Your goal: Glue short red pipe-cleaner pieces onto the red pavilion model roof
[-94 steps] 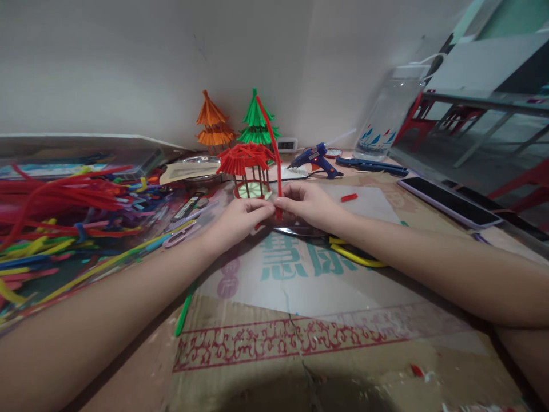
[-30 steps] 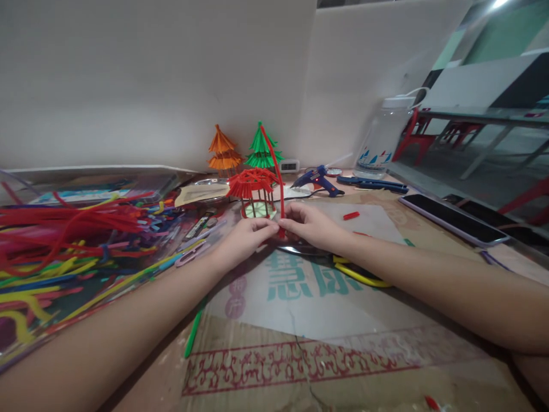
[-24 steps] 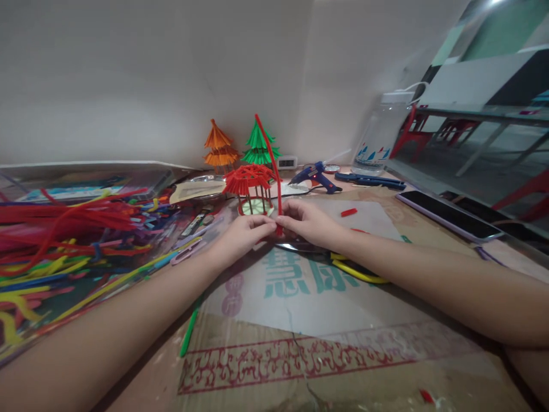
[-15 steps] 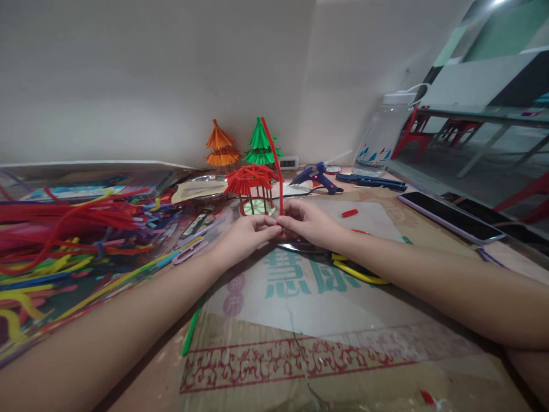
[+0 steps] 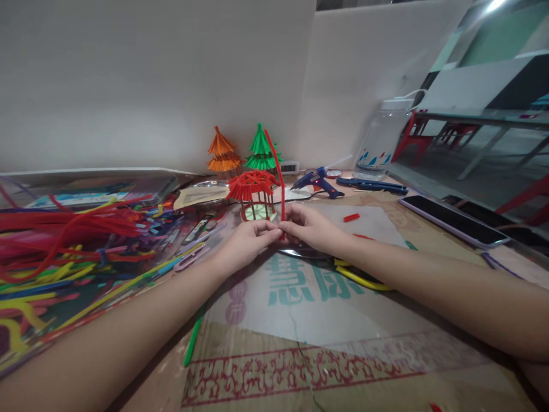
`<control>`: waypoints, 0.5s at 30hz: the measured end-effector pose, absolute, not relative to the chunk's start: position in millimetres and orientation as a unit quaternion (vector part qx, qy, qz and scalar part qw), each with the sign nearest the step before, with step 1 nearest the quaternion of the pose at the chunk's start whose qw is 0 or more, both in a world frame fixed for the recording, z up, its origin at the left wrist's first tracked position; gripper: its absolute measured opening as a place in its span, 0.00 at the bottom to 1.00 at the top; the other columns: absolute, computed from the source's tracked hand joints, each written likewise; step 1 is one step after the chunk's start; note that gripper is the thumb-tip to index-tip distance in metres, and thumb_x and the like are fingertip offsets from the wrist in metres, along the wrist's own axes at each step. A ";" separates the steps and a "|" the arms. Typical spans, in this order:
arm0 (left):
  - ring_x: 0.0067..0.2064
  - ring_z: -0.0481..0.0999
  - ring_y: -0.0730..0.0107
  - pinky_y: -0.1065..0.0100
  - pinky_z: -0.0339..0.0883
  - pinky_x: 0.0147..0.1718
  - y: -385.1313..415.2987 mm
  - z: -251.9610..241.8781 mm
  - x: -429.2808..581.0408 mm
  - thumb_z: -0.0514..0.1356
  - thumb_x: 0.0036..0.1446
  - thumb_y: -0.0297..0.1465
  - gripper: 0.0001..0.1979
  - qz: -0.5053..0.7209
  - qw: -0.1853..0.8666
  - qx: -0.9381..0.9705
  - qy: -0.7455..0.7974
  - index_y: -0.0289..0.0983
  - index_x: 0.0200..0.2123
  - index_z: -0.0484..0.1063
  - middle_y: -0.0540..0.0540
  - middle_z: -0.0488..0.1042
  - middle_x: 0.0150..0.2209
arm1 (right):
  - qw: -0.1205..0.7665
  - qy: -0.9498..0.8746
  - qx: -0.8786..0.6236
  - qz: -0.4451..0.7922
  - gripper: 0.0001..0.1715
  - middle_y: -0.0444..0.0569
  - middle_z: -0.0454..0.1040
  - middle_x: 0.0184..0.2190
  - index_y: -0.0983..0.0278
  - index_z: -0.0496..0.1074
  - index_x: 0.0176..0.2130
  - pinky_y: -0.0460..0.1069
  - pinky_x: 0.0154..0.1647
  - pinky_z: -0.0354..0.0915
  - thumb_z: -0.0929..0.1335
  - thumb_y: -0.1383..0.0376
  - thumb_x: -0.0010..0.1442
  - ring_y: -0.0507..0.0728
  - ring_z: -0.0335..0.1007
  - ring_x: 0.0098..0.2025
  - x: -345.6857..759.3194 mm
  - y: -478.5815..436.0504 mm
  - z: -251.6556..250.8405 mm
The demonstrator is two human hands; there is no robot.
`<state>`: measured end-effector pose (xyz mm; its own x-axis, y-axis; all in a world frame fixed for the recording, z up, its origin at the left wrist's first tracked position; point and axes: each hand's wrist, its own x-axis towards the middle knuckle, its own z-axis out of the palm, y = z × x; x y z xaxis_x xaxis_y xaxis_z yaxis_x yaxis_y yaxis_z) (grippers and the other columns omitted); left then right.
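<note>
A long red pipe cleaner stands nearly upright, its lower end pinched in the fingers of my right hand. My left hand meets it there, thumb and fingertips closed at the same low end; exactly what they grip is hidden. Just behind my hands sits a small pavilion with a red pipe-cleaner roof, brown posts and a pale green base. Farther back stand an orange tiered pavilion and a green one. Under my hands shows the rim of a shiny plate.
Loose coloured pipe cleaners are heaped at the left. A blue glue gun, blue-handled pliers-like tool, clear water bottle and phone lie toward the right. A short red piece and yellow strands lie near my right arm.
The view has tipped slightly upward, so everything sits a little lower. Both hands keep their pinch at the red pipe cleaner's lower end, with little other movement.
</note>
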<state>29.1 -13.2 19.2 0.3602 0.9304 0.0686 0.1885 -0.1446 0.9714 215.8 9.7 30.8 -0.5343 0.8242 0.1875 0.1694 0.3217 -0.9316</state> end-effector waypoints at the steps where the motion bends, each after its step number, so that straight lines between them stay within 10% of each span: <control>1: 0.35 0.79 0.67 0.68 0.69 0.38 -13.7 20.4 29.7 0.64 0.54 0.44 0.17 0.375 0.493 0.658 0.428 0.33 0.34 0.76 0.44 0.82 0.33 | 0.345 -0.737 -0.335 0.475 0.14 0.38 0.67 0.23 0.61 0.63 0.35 0.46 0.23 0.57 0.69 0.56 0.60 0.49 0.62 0.23 215.7 10.3 30.5; 15: 0.36 0.79 0.67 0.68 0.69 0.39 -14.5 18.9 31.5 0.65 0.53 0.39 0.13 0.380 0.490 0.659 0.425 0.35 0.34 0.74 0.45 0.81 0.35 | 0.329 -0.759 -0.363 0.430 0.14 0.43 0.72 0.26 0.62 0.64 0.37 0.47 0.26 0.61 0.68 0.55 0.61 0.53 0.68 0.27 214.4 4.3 34.8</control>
<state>31.5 -14.5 18.9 0.3490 0.9334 0.0838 0.1875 -0.1572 0.9696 214.4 4.3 34.8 -0.5200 0.8336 0.1862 0.2690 0.3668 -0.8906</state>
